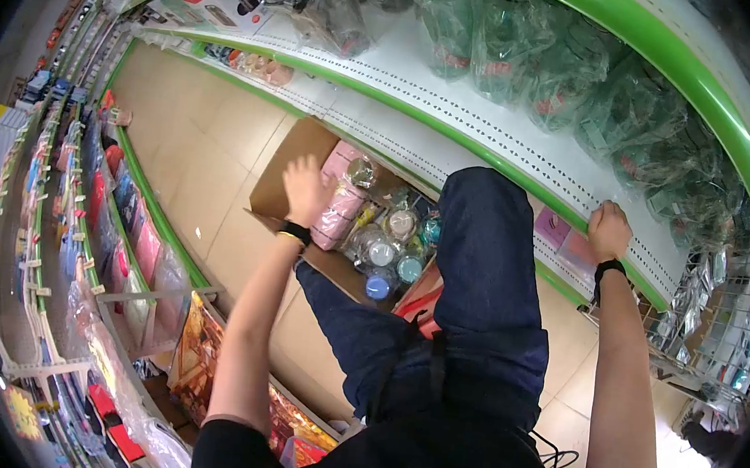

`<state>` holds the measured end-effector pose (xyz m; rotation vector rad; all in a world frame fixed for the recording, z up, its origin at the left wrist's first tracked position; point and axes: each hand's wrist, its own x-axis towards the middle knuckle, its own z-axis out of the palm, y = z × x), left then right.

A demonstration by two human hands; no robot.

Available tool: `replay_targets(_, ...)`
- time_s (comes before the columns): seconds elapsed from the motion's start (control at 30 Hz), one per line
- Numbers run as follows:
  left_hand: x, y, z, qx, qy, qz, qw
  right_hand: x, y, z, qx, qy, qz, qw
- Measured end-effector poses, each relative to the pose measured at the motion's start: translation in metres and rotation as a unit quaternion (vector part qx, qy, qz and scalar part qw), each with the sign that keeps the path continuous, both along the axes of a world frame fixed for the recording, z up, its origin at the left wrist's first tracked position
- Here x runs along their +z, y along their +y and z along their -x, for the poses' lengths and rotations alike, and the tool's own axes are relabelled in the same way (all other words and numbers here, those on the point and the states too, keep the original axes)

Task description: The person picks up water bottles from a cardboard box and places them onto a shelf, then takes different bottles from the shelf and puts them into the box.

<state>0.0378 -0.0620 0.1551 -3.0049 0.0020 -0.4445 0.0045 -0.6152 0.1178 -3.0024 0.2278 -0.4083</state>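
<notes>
Two bare hands reach out in a shop aisle, seen from above. At far left, racks [116, 238] of packaged goods line the tiled floor. Next, the left hand [306, 188] is open, fingers spread, at the raised flap of an open cardboard box [284, 168] on the floor. Just beside that hand, inside the box, lie pink packs [342, 203] and round lidded jars [382, 252]. A bent leg in dark jeans [484, 261] covers the box's right side. At right, the right hand [609, 229] is closed tight around the edge of a white shelf [507, 148], below plastic-wrapped green bottles [584, 83].
</notes>
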Motion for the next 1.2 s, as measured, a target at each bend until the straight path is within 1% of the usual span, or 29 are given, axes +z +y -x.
replay_targets(0.03,-0.026,0.001,-0.004,0.0,0.05,0.023,0.998,0.0,-0.004,0.0,-0.007,-0.002,-0.002,1.0)
replay_targets(0.07,-0.052,-0.001,-0.009,0.008,0.037,0.039,0.999,-0.003,-0.007,0.0,0.005,-0.006,0.0,1.0)
replay_targets(0.1,-0.076,0.003,-0.018,0.043,0.102,0.065,0.992,-0.007,-0.004,0.0,0.008,-0.015,-0.001,1.0)
replay_targets(0.13,-0.086,0.002,-0.027,0.062,0.158,0.121,0.978,-0.007,0.001,-0.003,-0.02,-0.032,-0.009,0.999)
replay_targets(0.17,-0.089,0.002,-0.039,0.102,0.259,0.184,0.943,-0.005,0.0,-0.002,-0.013,-0.031,-0.012,0.999)
replay_targets(0.2,-0.12,0.01,-0.05,0.144,0.285,0.143,0.937,-0.003,-0.001,0.003,-0.001,-0.02,-0.013,1.0)
replay_targets(0.27,-0.127,0.004,-0.065,0.183,0.332,0.162,0.911,-0.003,-0.002,0.009,-0.016,-0.014,-0.015,1.0)
replay_targets(0.33,-0.163,0.021,-0.084,0.13,0.318,0.277,0.897,-0.005,-0.001,0.004,-0.003,-0.016,-0.025,1.0)
replay_targets(0.37,-0.174,0.023,-0.094,0.12,0.334,0.265,0.897,-0.003,0.0,0.003,-0.009,-0.007,-0.026,1.0)
replay_targets(0.4,-0.219,0.042,-0.105,0.109,0.333,0.297,0.888,-0.003,0.002,0.005,-0.024,0.0,-0.023,0.999)
replay_targets(0.47,-0.302,0.076,-0.125,0.088,0.333,0.361,0.867,-0.001,-0.002,0.006,0.011,-0.003,-0.021,1.0)
replay_targets(0.5,-0.241,0.033,-0.11,0.108,0.347,0.602,0.711,-0.003,-0.003,0.005,0.024,-0.024,-0.015,0.999)
replay_targets(0.53,-0.292,0.049,-0.111,0.112,0.313,0.294,0.896,-0.004,-0.005,0.004,0.02,-0.02,-0.01,1.0)
replay_targets(0.57,-0.244,0.016,-0.098,0.165,0.301,0.308,0.887,-0.005,-0.005,0.004,0.018,-0.013,-0.018,1.0)
replay_targets(0.6,-0.183,-0.023,-0.083,0.218,0.287,0.322,0.876,-0.006,-0.004,0.005,0.017,-0.006,-0.027,0.999)
replay_targets(0.63,-0.182,-0.028,-0.084,0.217,0.29,0.32,0.876,-0.004,-0.004,0.005,0.021,-0.003,-0.029,0.999)
replay_targets(0.7,-0.18,-0.033,-0.079,0.271,0.33,0.242,0.871,0.0,-0.002,0.006,0.015,0.01,-0.023,1.0)
replay_targets(0.8,-0.171,-0.039,-0.067,0.275,0.342,0.251,0.863,0.0,-0.001,0.006,0.013,0.014,-0.023,1.0)
replay_targets(0.83,-0.191,-0.03,-0.057,0.256,0.302,0.286,0.873,0.001,-0.001,0.005,0.015,0.007,-0.026,1.0)
replay_targets(0.87,-0.203,-0.023,-0.047,0.253,0.299,0.283,0.875,0.0,-0.001,0.004,0.012,0.003,-0.03,0.999)
replay_targets(0.9,-0.211,-0.018,-0.036,0.224,0.249,0.226,0.915,-0.002,0.001,0.004,0.012,0.005,-0.031,0.999)
replay_targets(0.93,-0.196,-0.03,-0.031,0.189,0.197,0.172,0.947,-0.002,-0.001,0.005,0.008,0.005,-0.028,1.0)
replay_targets(0.97,-0.172,-0.028,-0.025,0.172,0.238,0.266,0.918,-0.001,-0.002,0.005,0.012,0.006,-0.026,1.0)
replay_targets(1.0,-0.207,0.004,-0.024,0.103,0.129,0.238,0.957,0.002,-0.002,0.006,0.006,0.004,-0.023,1.0)
replay_targets(1.03,-0.174,0.01,-0.027,0.097,0.181,0.245,0.948,0.005,0.0,0.006,0.003,0.003,-0.031,1.0)
replay_targets(1.07,-0.129,0.014,-0.028,0.095,0.23,0.249,0.936,0.008,0.002,0.005,0.005,0.0,-0.041,0.999)
replay_targets(1.1,-0.107,0.026,-0.028,0.073,0.202,0.267,0.939,0.012,0.003,0.004,0.004,0.03,-0.042,0.999)
replay_targets(1.13,-0.086,0.041,-0.027,0.055,0.172,0.281,0.942,0.015,0.005,0.003,0.016,0.026,-0.05,0.998)
replay_targets(1.2,-0.036,0.072,-0.03,0.01,0.173,0.372,0.912,0.014,0.007,-0.002,-0.017,0.088,-0.062,0.994)
